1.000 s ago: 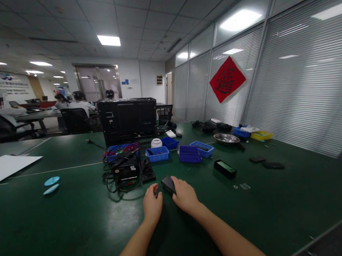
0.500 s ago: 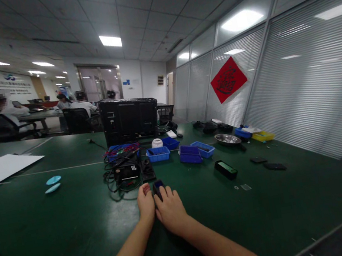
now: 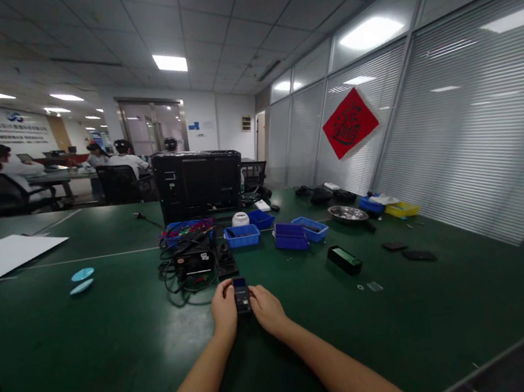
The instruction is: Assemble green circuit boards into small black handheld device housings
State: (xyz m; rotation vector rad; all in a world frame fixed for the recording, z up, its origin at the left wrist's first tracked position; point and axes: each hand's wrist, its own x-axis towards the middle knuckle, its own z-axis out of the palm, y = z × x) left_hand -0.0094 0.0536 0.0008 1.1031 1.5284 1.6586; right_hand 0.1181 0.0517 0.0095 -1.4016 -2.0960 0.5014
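Low centre, the left hand [image 3: 224, 311] and right hand [image 3: 268, 308] curled around a small black boxy device [image 3: 242, 296], seemingly steadying it.

Their fingers were half closed on its sides.

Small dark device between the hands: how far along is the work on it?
Looks done: the small dark device sits squared up, marked face showing. In hand: the left hand and right hand hold its two sides. Possibly left: the black case with a green inside, the small ring and the clear piece lie off to the right, untouched. How much remains, I can't tell.
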